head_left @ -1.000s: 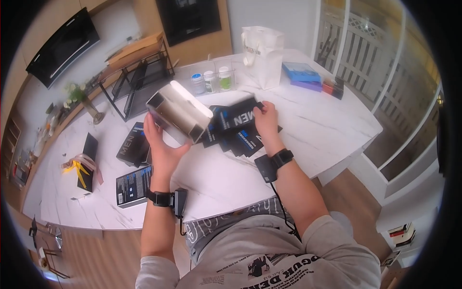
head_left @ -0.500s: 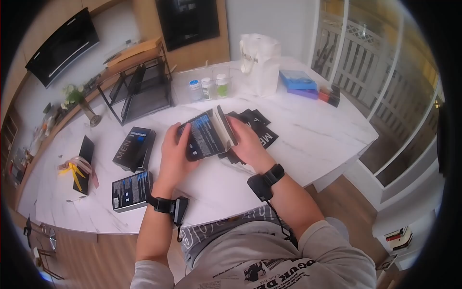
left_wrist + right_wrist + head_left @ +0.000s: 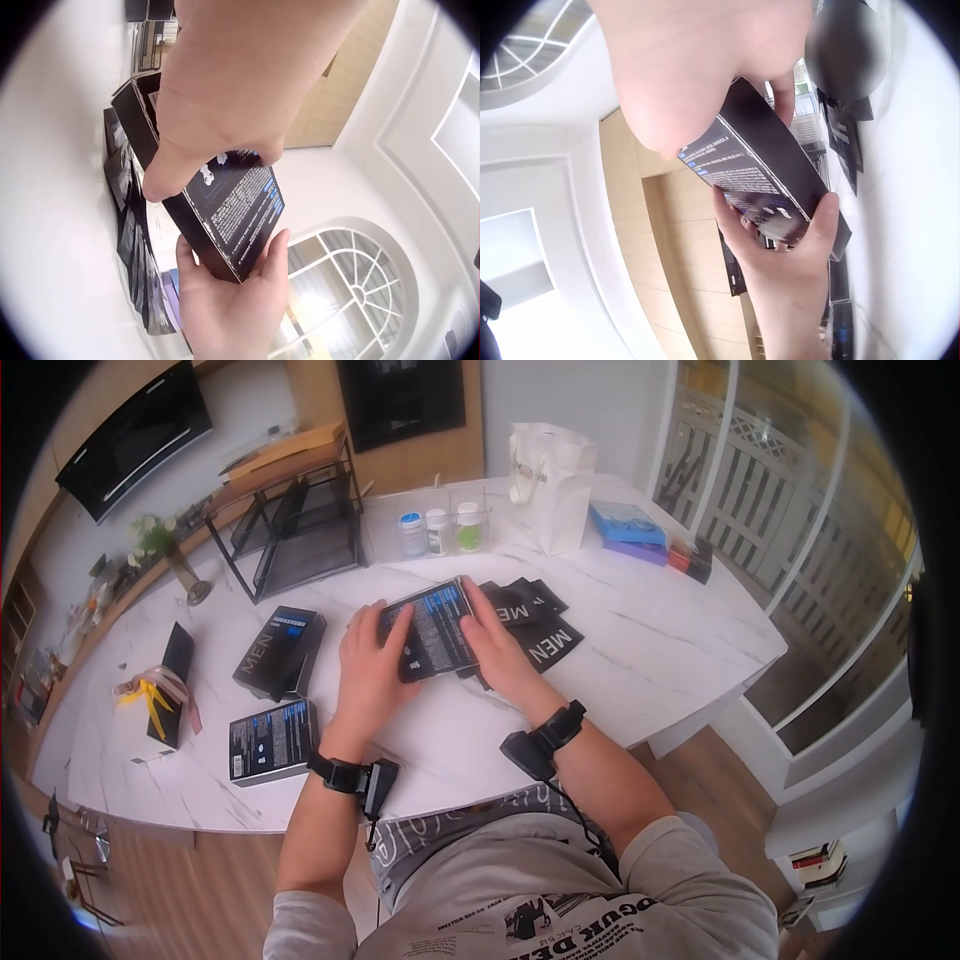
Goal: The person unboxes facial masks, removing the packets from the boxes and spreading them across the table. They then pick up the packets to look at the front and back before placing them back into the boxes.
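The left hand and right hand are both clamped on one black box, the left gripping one end and the right the other, printed face up. It is tilted, near the middle of the table; whether an edge touches the top, I cannot tell. Clockwise from the box: at three o'clock, just beside it, overlapping black sachets marked MEN; at eight, a printed carton; at nine, a MEN carton. Farther out: bottles at twelve, a white bag at one, a blue pack on a purple one at two, a ribboned case past eight, a rack at ten.
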Motion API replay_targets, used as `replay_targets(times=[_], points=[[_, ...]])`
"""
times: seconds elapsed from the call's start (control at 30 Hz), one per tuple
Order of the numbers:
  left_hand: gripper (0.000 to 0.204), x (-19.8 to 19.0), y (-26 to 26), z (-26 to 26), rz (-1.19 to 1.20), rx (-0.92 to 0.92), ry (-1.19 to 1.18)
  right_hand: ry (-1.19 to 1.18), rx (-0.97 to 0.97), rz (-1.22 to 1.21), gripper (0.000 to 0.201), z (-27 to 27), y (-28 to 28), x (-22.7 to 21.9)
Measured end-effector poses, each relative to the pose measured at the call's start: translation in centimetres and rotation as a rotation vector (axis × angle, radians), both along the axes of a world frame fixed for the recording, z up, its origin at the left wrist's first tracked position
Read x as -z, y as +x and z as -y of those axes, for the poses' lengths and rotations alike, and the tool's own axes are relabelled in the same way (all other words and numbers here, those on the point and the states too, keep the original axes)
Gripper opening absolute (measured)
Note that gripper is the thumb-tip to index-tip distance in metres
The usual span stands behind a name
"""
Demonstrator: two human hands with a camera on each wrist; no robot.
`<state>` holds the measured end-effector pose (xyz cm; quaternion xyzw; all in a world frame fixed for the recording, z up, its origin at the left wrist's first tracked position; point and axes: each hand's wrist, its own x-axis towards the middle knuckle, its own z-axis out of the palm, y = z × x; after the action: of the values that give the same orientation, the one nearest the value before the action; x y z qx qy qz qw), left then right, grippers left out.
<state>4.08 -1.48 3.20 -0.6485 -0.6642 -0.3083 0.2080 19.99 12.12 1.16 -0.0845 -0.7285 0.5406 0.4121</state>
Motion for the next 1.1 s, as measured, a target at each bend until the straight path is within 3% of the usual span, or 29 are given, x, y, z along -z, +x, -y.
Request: replay_targets(times=[0.2,0.27,0.33,0.43,0.57,0.7,0.73,0.8,0.97,1.1], points=[[0.099,0.5,-0.4,-0.5,-0.029,0.019,-0.011,0.329,0.189,0.14,0.08,0.5,-0.3,0.6],[0.1,-0.2,-0.5,0.3,-0.049,-0.003,-0.046,0.439,0.211,0.146,0.073,-1.3,-0.3,1.7],[0.099,-1.7,-0.4,1.8,-0.038,-0.041,-0.058,0.097,0.041,-0.123,0.062,-2.6,-0.7,2.6],[0.095,-4.5,-1.5,5.6,-0.053,-0.069,-0.104,-0.117,0.064,-0.195,0.054,-1.5,-0.1,1.0],[0.095,-6.6,-5.0,12.5,-0.015,-0.055,-0.247,-0.129,0.107,-0.087,0.039,-0.9,-0.1,0.5],[0.093,-6.9,-7.4,18.4,0.193,-0.09,-0.472,-0.1,0.117,-0.04,0.029,0.5,-0.6,0.0],[0.089,-6.6,-7.9,19.3,0.301,-0.101,-0.501,-0.111,0.104,-0.041,0.029,0.5,-0.6,0.1],[0.088,-4.2,-10.6,20.9,0.191,-0.141,-0.591,-0.127,0.067,-0.039,0.027,0.5,-0.9,0.6],[0.095,-2.8,-8.3,20.0,-0.012,-0.282,-0.654,-0.132,0.098,0.02,0.024,0.8,-1.0,0.6],[0.084,-1.9,-5.1,17.4,-0.155,-0.228,-0.562,-0.134,0.104,0.036,0.022,0.5,-1.0,1.1]])
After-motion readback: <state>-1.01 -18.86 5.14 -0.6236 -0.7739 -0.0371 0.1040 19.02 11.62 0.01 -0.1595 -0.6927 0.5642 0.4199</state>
